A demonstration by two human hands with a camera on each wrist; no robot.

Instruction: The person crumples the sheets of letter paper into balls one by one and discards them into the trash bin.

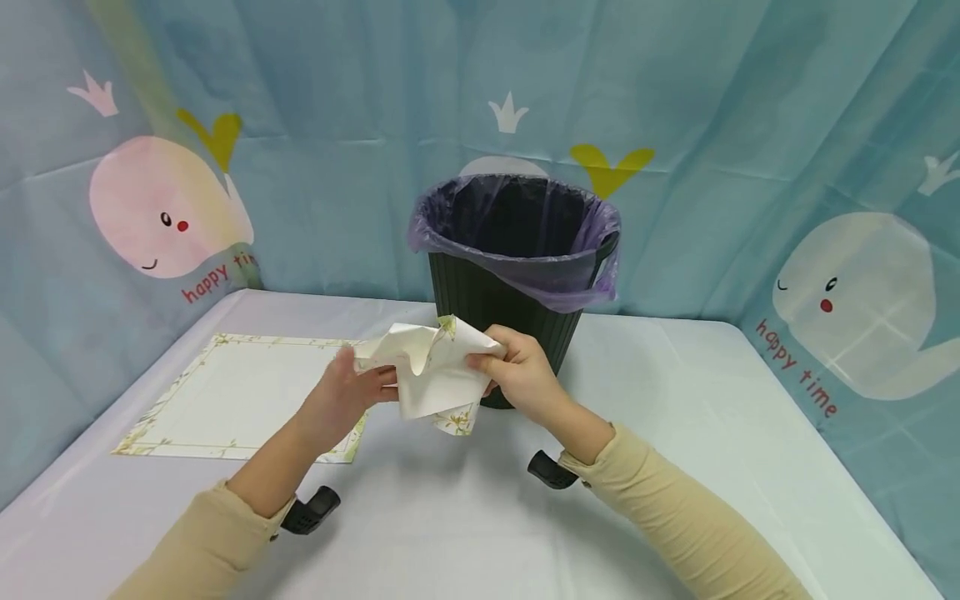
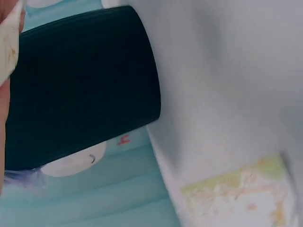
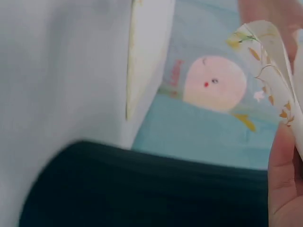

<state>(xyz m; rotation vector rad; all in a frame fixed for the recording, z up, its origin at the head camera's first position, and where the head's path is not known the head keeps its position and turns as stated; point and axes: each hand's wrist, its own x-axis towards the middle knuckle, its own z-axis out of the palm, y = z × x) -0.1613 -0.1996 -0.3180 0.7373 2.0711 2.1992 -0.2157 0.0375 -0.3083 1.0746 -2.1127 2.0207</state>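
A crumpled white sheet of paper [image 1: 446,379] with a yellow-green floral border is held up above the table between both hands. My right hand [image 1: 528,379] pinches its right side between thumb and fingers. At its left edge is my left hand [image 1: 337,400], gripping the paper, with some fingers behind it. In the right wrist view the folded paper [image 3: 272,71] shows its printed leaves, with the right thumb [image 3: 282,161] against it. A flat sheet of similar bordered paper [image 1: 247,392] lies on the table to the left.
Behind the hands stands a dark ribbed trash can [image 1: 483,292] lined with a purple bag [image 1: 558,283], its mouth open upward. A white cloth covers the table [image 1: 675,400]. A blue curtain [image 1: 337,100] with printed whales hangs behind and at both sides.
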